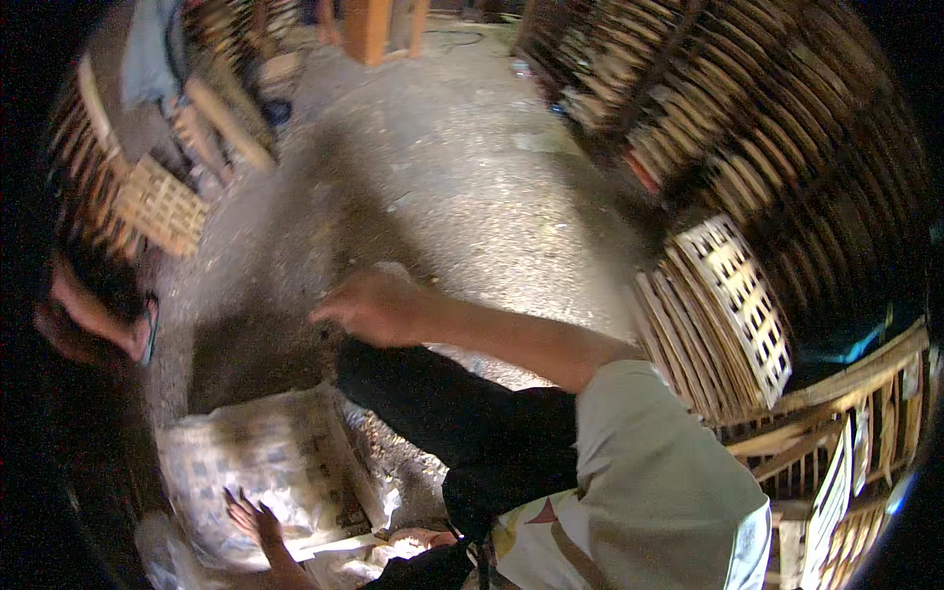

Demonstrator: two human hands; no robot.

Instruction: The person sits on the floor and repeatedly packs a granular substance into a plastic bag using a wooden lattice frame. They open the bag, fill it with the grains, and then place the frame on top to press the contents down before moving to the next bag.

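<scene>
My left hand (254,518) lies with fingers apart over a woven bamboo-like tray (243,450) covered by cloudy plastic sheeting. Its palm faces down; whether it presses on the sheet is hard to tell. My right hand (372,306) is raised in front of my knee in dark trousers (413,391), above the floor. That hand is blurred, with one finger reaching left. A pale patch shows just behind its knuckles, and I cannot tell whether the hand holds anything. Crumpled clear plastic (166,549) sits at the tray's near left corner.
Stacked woven trays (730,302) lean at the right, below tall slatted racks (708,125). A slatted wooden frame (848,391) stands nearer. At left are another person's sandalled foot (144,332) and a woven panel (162,206). A second person (151,59) is farther back, near an orange wooden piece (369,29).
</scene>
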